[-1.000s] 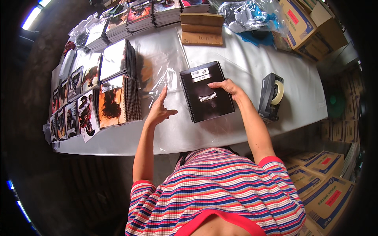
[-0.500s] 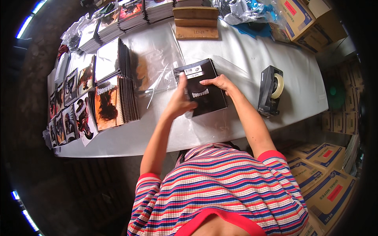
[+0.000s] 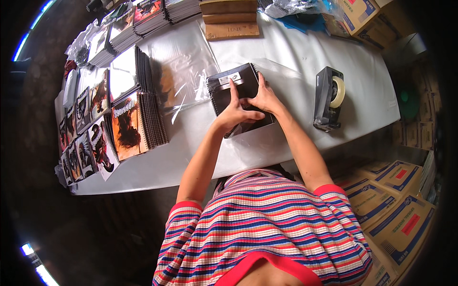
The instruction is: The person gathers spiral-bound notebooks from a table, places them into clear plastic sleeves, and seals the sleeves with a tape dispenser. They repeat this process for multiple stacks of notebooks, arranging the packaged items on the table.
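Note:
A black-covered spiral notebook (image 3: 244,86) lies on the table in front of me. Coils show along its left side and also at its upper right, so more than one book may be stacked there. My left hand (image 3: 238,112) rests on the cover, index finger stretched toward the white barcode label (image 3: 230,78) and thumb pointing right. On the right side, my right hand (image 3: 266,98) lies with its index finger straight along the edge and its thumb over the cover, close to the left hand. Both hands' lower fingers are partly hidden.
Clear plastic sleeves (image 3: 183,64) lie left of the notebook. Beyond them stand stacks of spiral notebooks (image 3: 128,125). A black tape dispenser (image 3: 326,102) is to the right. A cardboard piece (image 3: 232,29) sits at the back; cartons (image 3: 403,229) are stacked beside the table.
My left hand has moved right and flattened onto the cover. My right hand's index finger now stretches up along the edge. The view has shifted slightly.

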Tool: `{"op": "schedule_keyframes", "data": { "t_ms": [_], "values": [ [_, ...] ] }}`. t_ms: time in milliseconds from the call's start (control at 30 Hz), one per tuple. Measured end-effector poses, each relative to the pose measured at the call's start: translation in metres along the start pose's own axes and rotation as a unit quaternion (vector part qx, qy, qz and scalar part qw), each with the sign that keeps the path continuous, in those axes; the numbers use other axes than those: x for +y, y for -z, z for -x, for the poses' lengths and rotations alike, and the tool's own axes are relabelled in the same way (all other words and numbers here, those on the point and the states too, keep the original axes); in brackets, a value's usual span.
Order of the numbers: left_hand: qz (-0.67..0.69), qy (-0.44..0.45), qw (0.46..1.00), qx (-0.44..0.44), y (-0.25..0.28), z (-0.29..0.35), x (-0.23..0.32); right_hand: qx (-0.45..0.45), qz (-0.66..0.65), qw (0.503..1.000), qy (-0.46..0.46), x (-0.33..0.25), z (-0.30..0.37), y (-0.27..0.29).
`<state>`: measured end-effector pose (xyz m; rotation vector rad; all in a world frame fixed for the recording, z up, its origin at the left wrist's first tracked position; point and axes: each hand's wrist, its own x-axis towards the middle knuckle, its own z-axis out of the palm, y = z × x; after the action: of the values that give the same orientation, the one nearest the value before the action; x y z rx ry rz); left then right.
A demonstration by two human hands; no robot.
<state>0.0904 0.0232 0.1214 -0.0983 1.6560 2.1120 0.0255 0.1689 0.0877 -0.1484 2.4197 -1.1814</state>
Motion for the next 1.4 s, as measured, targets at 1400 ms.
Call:
{"op": "schedule_keyframes", "data": {
  "t_ms": [1400],
  "values": [
    [-0.492,-0.211,0.845,0.015,0.051,-0.002,-0.026,0.394,-0.265,0.879,-0.028,0.067,0.077,-0.024]
  ]
}}
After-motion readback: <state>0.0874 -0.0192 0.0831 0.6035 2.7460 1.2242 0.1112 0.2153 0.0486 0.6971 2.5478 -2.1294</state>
